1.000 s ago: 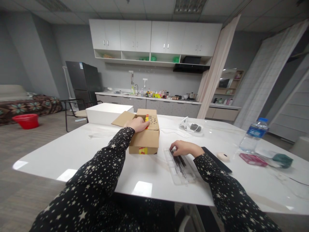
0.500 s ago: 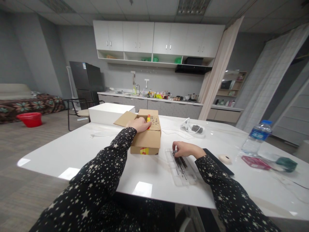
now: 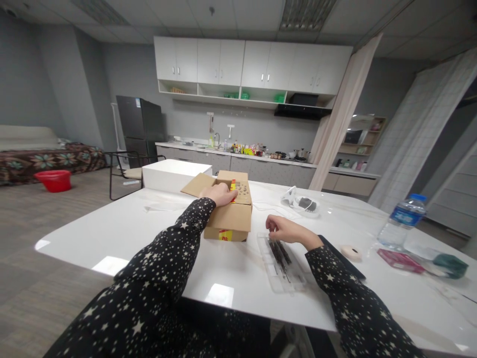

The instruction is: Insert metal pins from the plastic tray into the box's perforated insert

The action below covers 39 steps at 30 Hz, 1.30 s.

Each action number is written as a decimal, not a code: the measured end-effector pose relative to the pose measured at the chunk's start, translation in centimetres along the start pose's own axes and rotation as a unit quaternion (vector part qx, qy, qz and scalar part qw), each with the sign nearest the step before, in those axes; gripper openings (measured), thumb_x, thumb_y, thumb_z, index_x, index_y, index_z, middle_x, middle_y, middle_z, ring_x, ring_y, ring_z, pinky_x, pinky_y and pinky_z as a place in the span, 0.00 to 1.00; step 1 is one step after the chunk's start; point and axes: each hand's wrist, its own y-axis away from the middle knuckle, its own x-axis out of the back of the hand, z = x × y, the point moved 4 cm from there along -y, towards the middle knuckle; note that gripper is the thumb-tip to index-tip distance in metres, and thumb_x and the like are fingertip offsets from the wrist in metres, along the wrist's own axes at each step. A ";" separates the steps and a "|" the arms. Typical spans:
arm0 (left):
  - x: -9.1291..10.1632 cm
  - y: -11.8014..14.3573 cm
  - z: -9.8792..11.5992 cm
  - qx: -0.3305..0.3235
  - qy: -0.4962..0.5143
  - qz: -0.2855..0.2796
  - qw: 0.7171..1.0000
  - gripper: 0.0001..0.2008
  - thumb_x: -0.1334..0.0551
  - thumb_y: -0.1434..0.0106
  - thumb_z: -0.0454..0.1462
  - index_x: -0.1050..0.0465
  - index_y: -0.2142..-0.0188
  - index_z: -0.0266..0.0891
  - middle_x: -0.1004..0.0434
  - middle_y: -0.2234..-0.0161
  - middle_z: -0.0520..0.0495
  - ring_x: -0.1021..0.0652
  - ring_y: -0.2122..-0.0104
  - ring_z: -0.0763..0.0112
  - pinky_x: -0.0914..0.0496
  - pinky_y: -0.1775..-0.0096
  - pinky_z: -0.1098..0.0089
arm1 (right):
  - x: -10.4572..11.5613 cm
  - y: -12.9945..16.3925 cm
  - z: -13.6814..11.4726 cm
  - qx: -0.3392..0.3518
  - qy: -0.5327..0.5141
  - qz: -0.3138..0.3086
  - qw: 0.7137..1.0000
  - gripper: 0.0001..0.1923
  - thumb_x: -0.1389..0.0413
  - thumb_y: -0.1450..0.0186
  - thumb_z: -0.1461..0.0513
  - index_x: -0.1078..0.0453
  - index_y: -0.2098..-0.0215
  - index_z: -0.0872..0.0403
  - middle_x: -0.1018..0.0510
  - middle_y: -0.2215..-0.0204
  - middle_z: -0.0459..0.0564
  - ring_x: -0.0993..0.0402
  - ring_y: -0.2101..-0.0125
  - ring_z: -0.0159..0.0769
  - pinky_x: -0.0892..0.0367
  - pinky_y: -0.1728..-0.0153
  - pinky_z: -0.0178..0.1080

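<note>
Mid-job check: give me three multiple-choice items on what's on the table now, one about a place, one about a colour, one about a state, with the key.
1. Where does the left hand rest?
A. on the cardboard box
B. on the water bottle
C. on the chair

2. What colour is the water bottle's cap?
A. red
B. blue
C. white

3. How is the clear plastic case of thin metal tools lying?
A. shut and upright
B. open and flat on the white table
C. stacked on the box

Key:
1 A, the palm lies on the box's top, by its raised flap.
2 B, the cap and label are both blue.
3 B, the tools lie uncovered in it, and the right hand is at its far end, fingers curled.
</note>
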 end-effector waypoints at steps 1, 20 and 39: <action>0.0 0.0 0.0 0.000 -0.001 0.000 1.000 0.32 0.51 0.37 0.60 0.21 0.60 0.40 0.19 0.49 0.36 0.21 0.50 0.48 0.29 0.48 0.55 | 0.2 -0.1 -0.2 0.008 -0.020 0.024 0.999 0.11 0.44 0.45 0.67 0.34 0.63 0.54 0.27 0.70 0.45 0.32 0.70 0.33 0.38 0.70 0.35; 0.0 -0.2 -0.2 -0.002 -0.005 0.004 1.000 0.31 0.51 0.36 0.59 0.20 0.61 0.39 0.19 0.51 0.36 0.20 0.51 0.48 0.29 0.49 0.56 | 5.7 -4.8 -8.5 0.184 -0.234 0.366 0.882 0.11 0.42 0.39 0.58 0.27 0.60 0.54 0.23 0.70 0.48 0.29 0.71 0.35 0.35 0.71 0.38; 0.0 0.0 -0.1 -0.003 0.003 0.008 1.000 0.33 0.51 0.38 0.61 0.20 0.64 0.39 0.18 0.53 0.34 0.21 0.50 0.45 0.30 0.49 0.54 | 3.7 -6.7 -9.4 0.211 -0.237 0.391 0.864 0.09 0.43 0.38 0.58 0.29 0.60 0.53 0.21 0.68 0.49 0.25 0.69 0.37 0.30 0.66 0.40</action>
